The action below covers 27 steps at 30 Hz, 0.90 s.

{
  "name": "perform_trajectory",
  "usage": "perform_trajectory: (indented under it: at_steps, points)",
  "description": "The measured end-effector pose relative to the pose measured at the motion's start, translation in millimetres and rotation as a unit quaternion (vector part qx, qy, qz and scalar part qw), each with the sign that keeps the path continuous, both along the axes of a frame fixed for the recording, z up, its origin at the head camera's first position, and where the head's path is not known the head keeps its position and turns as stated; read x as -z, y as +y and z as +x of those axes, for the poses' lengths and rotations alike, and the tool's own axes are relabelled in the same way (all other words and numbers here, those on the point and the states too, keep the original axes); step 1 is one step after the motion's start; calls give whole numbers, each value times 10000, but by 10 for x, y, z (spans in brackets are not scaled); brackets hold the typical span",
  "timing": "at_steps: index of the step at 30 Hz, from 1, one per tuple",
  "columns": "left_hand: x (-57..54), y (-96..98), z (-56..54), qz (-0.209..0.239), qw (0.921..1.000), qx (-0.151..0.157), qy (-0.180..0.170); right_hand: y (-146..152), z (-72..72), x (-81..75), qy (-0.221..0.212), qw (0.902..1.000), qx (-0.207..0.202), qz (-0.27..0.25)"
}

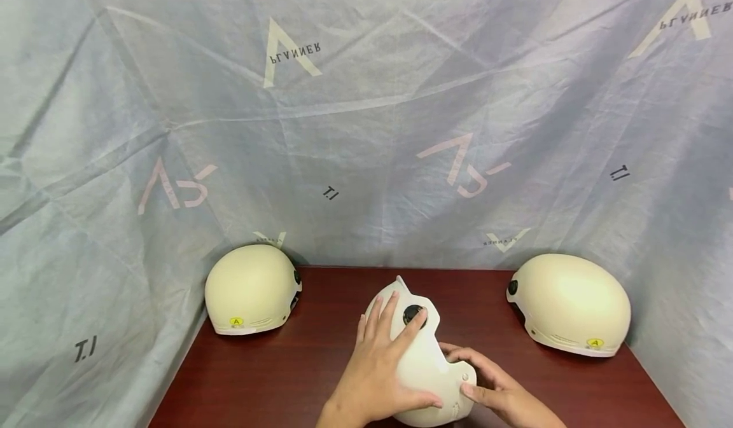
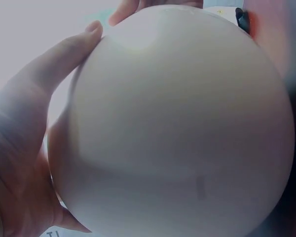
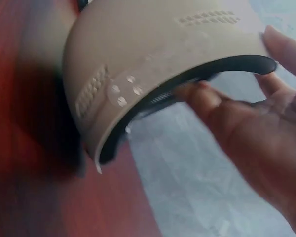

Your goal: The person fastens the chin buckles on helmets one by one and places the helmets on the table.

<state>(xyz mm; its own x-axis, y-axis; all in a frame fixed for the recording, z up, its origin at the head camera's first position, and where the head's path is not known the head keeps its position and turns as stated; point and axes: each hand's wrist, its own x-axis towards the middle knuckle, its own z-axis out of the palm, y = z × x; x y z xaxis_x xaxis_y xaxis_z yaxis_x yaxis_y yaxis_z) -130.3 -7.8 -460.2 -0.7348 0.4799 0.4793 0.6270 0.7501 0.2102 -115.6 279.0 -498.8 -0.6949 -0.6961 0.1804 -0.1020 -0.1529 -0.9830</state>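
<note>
A cream-coloured helmet [image 1: 426, 374] stands tilted on its side at the front middle of the table, a round black disc [image 1: 415, 315] on its side. My left hand [image 1: 375, 358] holds its shell, fingers spread over the curve and thumb low near the front edge. In the left wrist view the smooth shell [image 2: 182, 113] fills most of the picture. My right hand [image 1: 495, 386] grips the rim, thumb outside and fingers behind the edge. The right wrist view shows rows of small vents on the shell [image 3: 138, 54] and a dark lining [image 3: 237, 64] inside the rim.
Two similar cream helmets rest on the dark red table [image 1: 258, 377]: one at the back left [image 1: 252, 288], one at the back right [image 1: 572, 304]. Each bears a small yellow sticker. A grey printed sheet [image 1: 366, 129] hangs behind the table and along both sides.
</note>
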Motion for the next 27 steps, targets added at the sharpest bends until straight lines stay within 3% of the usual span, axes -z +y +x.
perform_trajectory:
  at_steps: [3, 5, 7, 9, 13, 14, 18, 20, 23, 27]
  points:
    - [2, 8, 5, -2, 10000, -24, 14, 24, 49, -43, 700, 9920, 590, 866]
    - [6, 11, 5, 18, 10000, -37, 48, 19, 86, -84, 1072, 9783, 1027, 1444]
    - [2, 13, 10, 39, 10000, -26, 0, -11, 120, -117, 1552, 9575, 1462, 1943]
    - [-9, 15, 21, 84, 9999, 26, -145, -72, 146, -143, 2282, 9230, 1947, 2410]
    - [-47, 29, 42, 138, 9988, 147, -450, -279, 172, -172, 3844, 8195, 2880, 3125]
    - [-54, 34, 46, 127, 9986, 165, -480, -336, 175, -183, 4054, 8001, 3003, 3244]
    - [-67, 50, 61, 25, 9988, 148, -458, -498, 171, -228, 4720, 7393, 3359, 3433]
    - [-66, 54, 67, 11, 9989, 126, -461, -537, 164, -258, 4992, 7153, 3445, 3470]
    - [-64, 62, 72, 48, 9988, 112, -482, -585, 157, -320, 5293, 6931, 3478, 3442]
    - [-63, 82, 81, 77, 9988, 76, -480, -656, 175, -386, 5289, 6866, 3382, 3667]
